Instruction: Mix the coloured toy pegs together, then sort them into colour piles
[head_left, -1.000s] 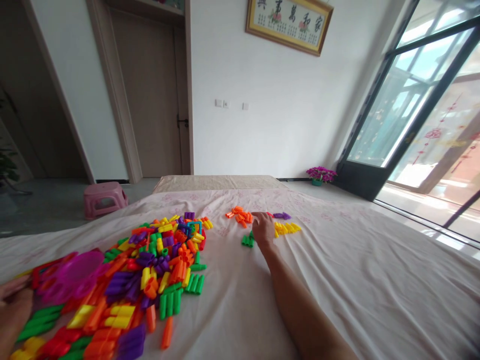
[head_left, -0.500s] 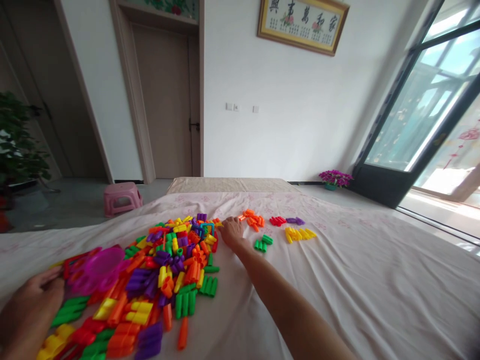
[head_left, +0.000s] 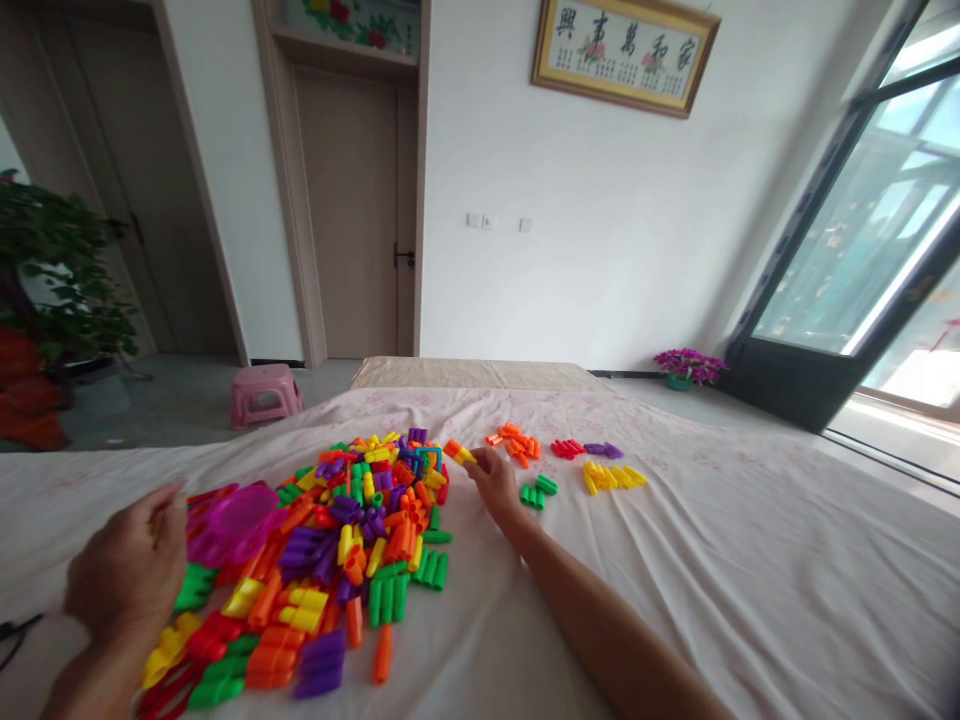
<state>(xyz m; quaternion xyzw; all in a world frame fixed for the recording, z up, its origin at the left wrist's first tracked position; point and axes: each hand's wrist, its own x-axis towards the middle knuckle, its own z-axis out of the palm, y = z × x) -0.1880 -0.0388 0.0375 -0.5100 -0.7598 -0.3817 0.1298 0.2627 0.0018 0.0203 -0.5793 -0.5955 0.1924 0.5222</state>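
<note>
My right hand (head_left: 496, 486) is closed in a pinch on an orange and yellow building block (head_left: 459, 453), lifted at the right edge of a large pile of plastic building blocks (head_left: 352, 530). My left hand (head_left: 131, 560) is curled at the left side of the pile, with a bit of a yellow building block (head_left: 155, 532) showing between its fingers. Beside that hand lies a translucent magenta piece (head_left: 244, 522). To the right of my right hand are small groups: orange blocks (head_left: 517, 445), green blocks (head_left: 538, 491), red blocks (head_left: 567, 448), purple blocks (head_left: 603, 451) and yellow blocks (head_left: 613, 477).
A pale patterned cloth (head_left: 712, 580) covers the surface under the blocks. Behind it stand a pink stool (head_left: 265, 395) and a pot of magenta flowers (head_left: 688, 367). A leafy plant (head_left: 56, 265) is at the left, and a glass door (head_left: 847, 240) at the right.
My right hand has drawn back slightly from the pile's far edge, and the orange and yellow block now shows in its fingers. My left hand has risen from beside the magenta piece. The view has shifted left.
</note>
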